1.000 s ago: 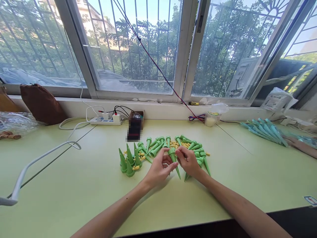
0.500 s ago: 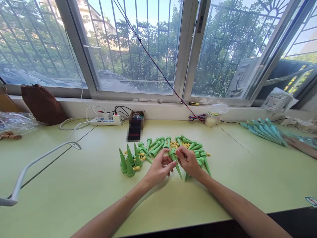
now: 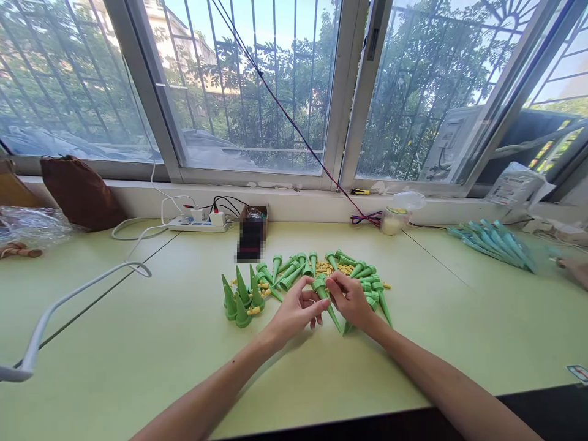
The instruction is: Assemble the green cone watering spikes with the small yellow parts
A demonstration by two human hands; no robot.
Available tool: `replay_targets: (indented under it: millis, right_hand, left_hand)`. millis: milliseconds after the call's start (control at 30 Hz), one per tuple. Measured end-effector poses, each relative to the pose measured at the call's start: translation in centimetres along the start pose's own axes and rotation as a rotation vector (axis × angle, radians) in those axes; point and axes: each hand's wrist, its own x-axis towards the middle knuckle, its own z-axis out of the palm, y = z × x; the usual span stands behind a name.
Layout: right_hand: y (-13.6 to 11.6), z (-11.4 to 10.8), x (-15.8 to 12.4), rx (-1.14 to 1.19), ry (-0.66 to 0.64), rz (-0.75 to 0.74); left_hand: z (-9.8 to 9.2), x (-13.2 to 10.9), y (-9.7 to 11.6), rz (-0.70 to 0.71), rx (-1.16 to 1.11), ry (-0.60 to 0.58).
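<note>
My left hand [image 3: 294, 313] is closed round a green plastic watering spike [image 3: 320, 285], which tilts with its ridged cap up and its point down to the right. The fingertips of my right hand [image 3: 353, 301] are pinched together at the right side of that cap. Whatever they hold, if anything, is too small or hidden to make out. Behind both hands lies a heap of green spikes [image 3: 290, 280] with small yellow pieces [image 3: 324, 268] among them. To the left, several green spikes [image 3: 242, 313] stand points up, with yellow pieces beside them.
A white bent metal arm [image 3: 50, 315] reaches over the left of the table [image 3: 184, 361]. At the back are a power strip [image 3: 198, 226], a small box [image 3: 260, 220] and a jar [image 3: 394, 222]. Teal plastic packets [image 3: 493, 245] lie right, near another person's hand [image 3: 574, 269].
My hands and the spike stay almost in place. On the far right, the other person's hand has drawn back to the right, away from the teal packets, and is blurred.
</note>
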Motion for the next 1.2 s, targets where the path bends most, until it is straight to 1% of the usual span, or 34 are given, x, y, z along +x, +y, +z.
replay_targets:
  millis: [367, 600, 733, 833, 933, 1200]
  right_hand:
    - [0.17, 0.09, -0.03, 0.002, -0.012, -0.026]
    - [0.11, 0.08, -0.07, 0.008, -0.02, -0.021]
    - [0.21, 0.17, -0.05, 0.013, -0.028, -0.03]
    - [0.23, 0.23, -0.04, 0.019, -0.029, -0.034]
    - [0.19, 0.22, -0.07, 0.028, -0.033, -0.046]
    - [0.07, 0.22, -0.12, 0.04, -0.05, -0.017]
  left_hand:
    - [-0.14, 0.02, -0.01, -0.013, 0.018, -0.008]
    - [-0.14, 0.03, -0.15, 0.013, -0.001, -0.01]
    - [-0.17, 0.02, -0.02, -0.004, -0.009, -0.018]
    - [-0.24, 0.02, 0.01, 0.001, 0.053, -0.019]
    - [-0.21, -0.01, 0.0, 0.034, 0.158, 0.0]
    - [0.04, 0.0, -0.32, 0.22, 0.439, 0.11]
